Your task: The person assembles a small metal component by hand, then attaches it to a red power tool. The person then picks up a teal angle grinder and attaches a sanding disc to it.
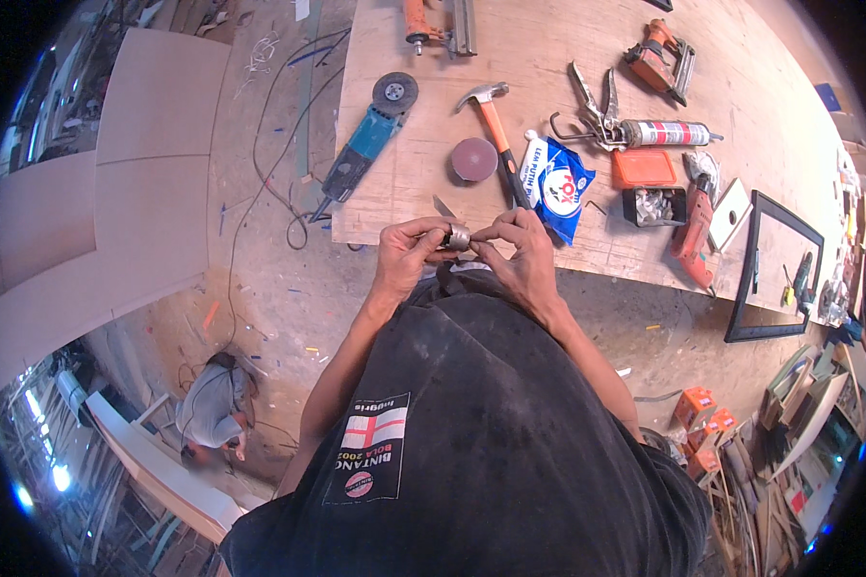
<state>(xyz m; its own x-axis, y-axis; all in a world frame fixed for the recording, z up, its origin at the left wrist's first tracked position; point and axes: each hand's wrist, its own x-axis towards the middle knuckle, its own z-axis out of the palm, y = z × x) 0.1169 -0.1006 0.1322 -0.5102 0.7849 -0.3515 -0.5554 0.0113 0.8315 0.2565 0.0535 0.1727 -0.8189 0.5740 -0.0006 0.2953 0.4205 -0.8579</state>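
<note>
Close to my body at the table's near edge, my left hand [411, 253] is closed around a short silvery metal cylinder [459, 237], perhaps a hole saw. The fingertips of my right hand [523, 252] pinch at its right end; whether they grip a separate small part is hidden. Just beyond the hands, a thin blade-like piece [442, 207] lies on the wood. An orange-handled claw hammer [494, 123] points toward my right hand, beside a blue and white bag [558, 183]. A round brown sanding disc [474, 160] rests left of the hammer.
An angle grinder [368, 144] lies at the table's left edge. Rightward are a caulking gun [659, 133], a nail gun [660, 62], a box of small parts [655, 206], a red drill [695, 229] and a black frame [738, 298] overhanging the edge. Another person [214, 409] crouches lower left.
</note>
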